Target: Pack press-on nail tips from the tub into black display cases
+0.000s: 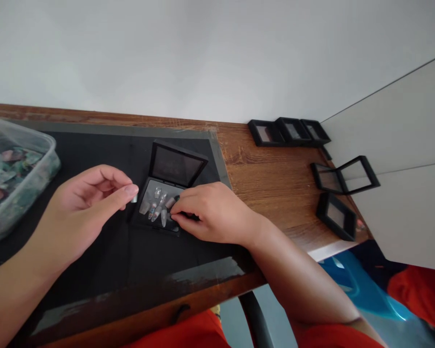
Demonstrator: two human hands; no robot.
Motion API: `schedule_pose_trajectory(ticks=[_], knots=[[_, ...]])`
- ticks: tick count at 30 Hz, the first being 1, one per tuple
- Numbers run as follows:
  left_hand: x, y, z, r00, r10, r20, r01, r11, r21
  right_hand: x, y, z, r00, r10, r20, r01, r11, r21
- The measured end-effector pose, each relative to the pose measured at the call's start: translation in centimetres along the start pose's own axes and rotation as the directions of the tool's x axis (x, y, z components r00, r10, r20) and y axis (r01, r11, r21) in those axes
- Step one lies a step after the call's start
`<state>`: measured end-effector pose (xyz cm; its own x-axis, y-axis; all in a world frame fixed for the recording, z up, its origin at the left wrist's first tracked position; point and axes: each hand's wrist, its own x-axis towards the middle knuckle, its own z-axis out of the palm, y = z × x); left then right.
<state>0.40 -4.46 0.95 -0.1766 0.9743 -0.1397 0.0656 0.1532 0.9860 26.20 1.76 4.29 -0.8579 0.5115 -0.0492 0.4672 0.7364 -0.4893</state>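
Observation:
A small black case [155, 224] lies on the dark mat with its windowed lid [176, 166] raised. Several clear and silvery nail tips [155, 207] rest on its grey inner surface. My left hand [90, 205] is left of the case, its thumb and index finger pinched on a small pale nail tip [134, 198]. Over the right part of the case, my right hand [213, 212] has thumb and index finger together at the nail tips; what lies between these fingertips is too small to make out.
At the left edge stands a clear plastic tub [47, 162] of mixed small pieces. Three black frame cases [293, 131] sit by the wall; an opened one [342, 179] and another [336, 216] lie at the right. A blue plastic object [362, 285] is below the table.

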Motion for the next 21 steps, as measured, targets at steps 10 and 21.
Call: schedule_pose_trajectory(ticks=[10,21], knots=[[-2.0,-0.1,0.6,0.927,0.371,0.062,-0.36,0.828,0.43,0.6,0.7,-0.3,0.974,0.127,-0.19,0.052,0.686,0.726],[-0.6,0.3,-1.0,0.787,0.538,0.302,-0.532,0.344,0.774,2.2,0.5,1.5,0.929,0.367,-0.045,-0.043,0.228,0.973]])
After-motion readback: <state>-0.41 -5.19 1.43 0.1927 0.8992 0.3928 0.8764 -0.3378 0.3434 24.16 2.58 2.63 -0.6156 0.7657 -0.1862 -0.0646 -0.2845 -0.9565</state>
